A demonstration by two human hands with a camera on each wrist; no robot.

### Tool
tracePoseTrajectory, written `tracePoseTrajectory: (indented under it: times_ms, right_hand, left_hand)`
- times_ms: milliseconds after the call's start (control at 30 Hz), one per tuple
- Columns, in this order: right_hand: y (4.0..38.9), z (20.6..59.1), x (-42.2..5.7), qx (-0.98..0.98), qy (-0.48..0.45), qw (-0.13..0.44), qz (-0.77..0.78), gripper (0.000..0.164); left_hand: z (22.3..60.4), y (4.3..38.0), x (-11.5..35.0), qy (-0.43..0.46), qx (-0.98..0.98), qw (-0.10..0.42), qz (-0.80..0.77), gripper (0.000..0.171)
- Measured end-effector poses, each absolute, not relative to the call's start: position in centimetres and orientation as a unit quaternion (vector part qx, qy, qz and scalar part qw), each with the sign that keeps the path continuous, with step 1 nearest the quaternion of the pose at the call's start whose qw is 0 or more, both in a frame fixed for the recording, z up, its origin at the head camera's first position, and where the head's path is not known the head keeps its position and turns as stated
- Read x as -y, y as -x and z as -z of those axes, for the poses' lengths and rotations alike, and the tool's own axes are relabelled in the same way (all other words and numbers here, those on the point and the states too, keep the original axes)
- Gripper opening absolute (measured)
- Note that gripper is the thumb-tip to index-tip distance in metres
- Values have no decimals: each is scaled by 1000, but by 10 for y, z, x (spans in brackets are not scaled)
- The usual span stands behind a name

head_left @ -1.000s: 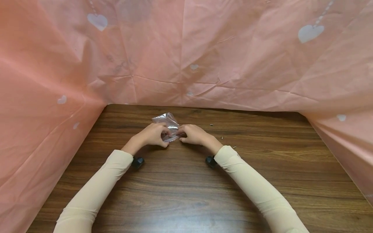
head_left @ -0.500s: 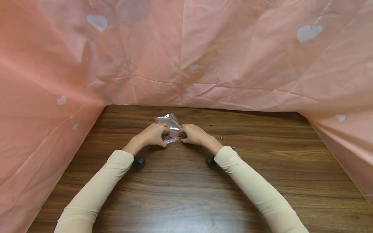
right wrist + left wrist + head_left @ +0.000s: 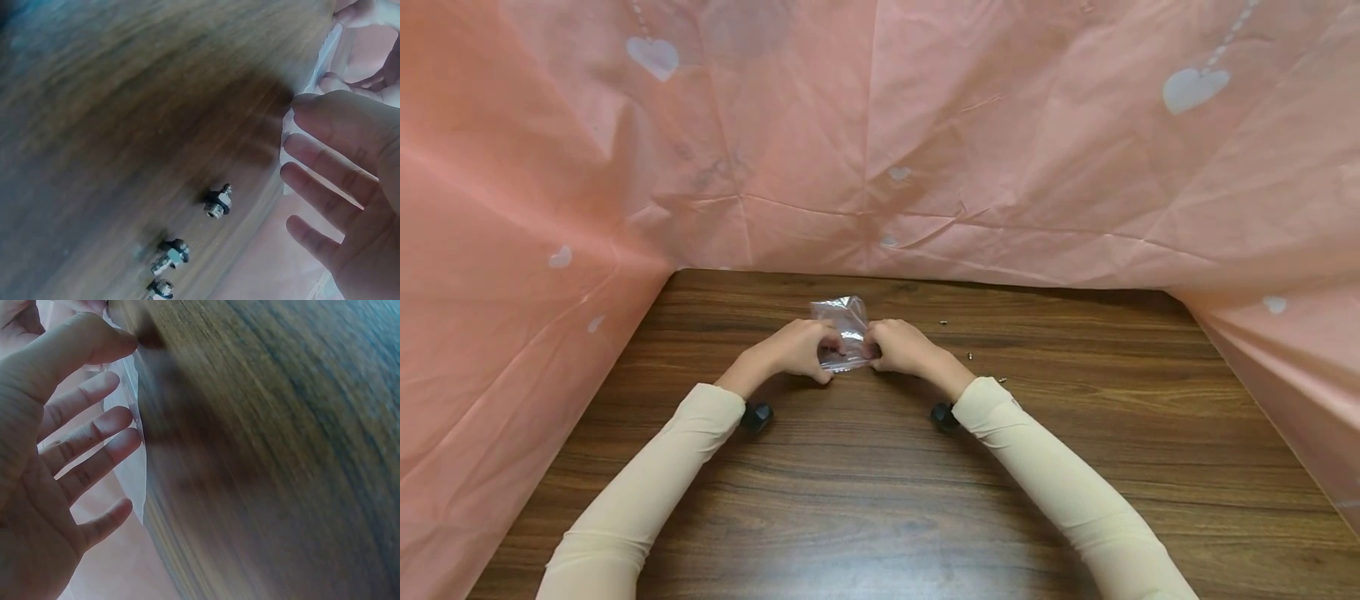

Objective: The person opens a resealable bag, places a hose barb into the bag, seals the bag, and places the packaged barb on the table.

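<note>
Shows a small, clear, roughly rectangular bag of thin plastic [image 3: 853, 333] at the brown wood-grain bench [image 3: 880, 483], between a bare left hand [image 3: 793, 347] and a bare right hand [image 3: 904, 347]. Looks glossy and creased, with white glints across the middle and along the far edge, and a straight, paler band along the near edge. Lets the brown of the wood show through; cannot tell whether flat on the bench or slightly lifted. Turns milky and thin-edged in the wrist views.

At the bag's left side, touches the plastic with the left hand, loosely extended in the fingers, with the thumb apart from them by the near left corner. At the bag's right side, touches the plastic with the right thumb; cannot tell whether pinching, with the index finger hidden.

To the right of the bag, past the right hand, includes three tiny silvery metal fittings with black rings [image 3: 219, 201], in a slanting row on the bench. Beyond the bag, includes creased pink cloth with white hearts [image 3: 820, 142].
</note>
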State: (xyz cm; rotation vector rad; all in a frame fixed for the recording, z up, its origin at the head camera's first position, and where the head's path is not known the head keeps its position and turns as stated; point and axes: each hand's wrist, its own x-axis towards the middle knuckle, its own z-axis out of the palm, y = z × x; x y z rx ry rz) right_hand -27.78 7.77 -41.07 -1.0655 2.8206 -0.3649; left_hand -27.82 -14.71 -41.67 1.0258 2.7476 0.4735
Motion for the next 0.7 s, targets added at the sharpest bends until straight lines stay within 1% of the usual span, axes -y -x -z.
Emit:
tracePoseTrajectory:
  times_ms: [200,467,600,700]
  right_hand:
    - [272,408,-79,-929,352,47,108,11]
    - [269,410,-81,-923,369,26,105,13]
    - [269,411,-84,-919,377,35,113,11]
    - [270,410,-86,-917,379,49,115,13]
  left_hand:
    - [416,277,145,-354,-915,89,-172,38]
    - [417,276,141,-351,-915,93,-179,38]
    - [417,276,140,-346,-914,104,-185,40]
    - [416,276,137,-343,-913,113,-188,42]
